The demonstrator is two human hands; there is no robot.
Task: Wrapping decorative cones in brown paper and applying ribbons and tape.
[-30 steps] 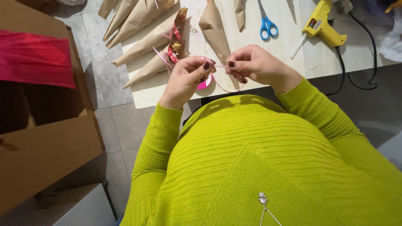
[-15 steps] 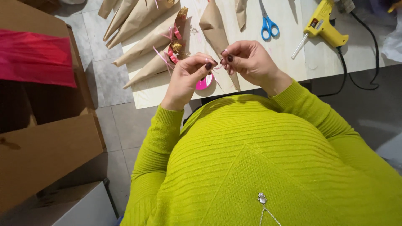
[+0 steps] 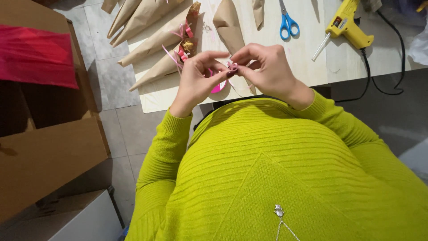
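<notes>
A person in a ribbed lime-green knitted sweater (image 3: 285,174) fills the lower half of the view, both arms reaching forward. To the left of the hands, down on the tiled floor, stands a big open brown cardboard box (image 3: 44,156) with a sheet of red tissue paper (image 3: 35,56) lying across it. Beyond and under the hands runs the pale wooden desk (image 3: 307,58). Forward and left of the hands lie several brown kraft paper cones (image 3: 147,18), two of them tied with pink ribbon, and one more cone (image 3: 229,27) lies straight ahead of the fingers. Well to the right of the right hand rests a yellow hot glue gun (image 3: 345,29) with a black cord trailing off the desk edge. Ahead of the right hand lie blue-handled scissors (image 3: 287,22). The left hand (image 3: 196,82) and the right hand (image 3: 267,67) meet over the near desk edge, fingertips pinched closed together on a small loop of pink ribbon (image 3: 232,67) held between them. Just under the left hand's fingers a round pink ribbon spool (image 3: 217,87) peeks out on the desk
</notes>
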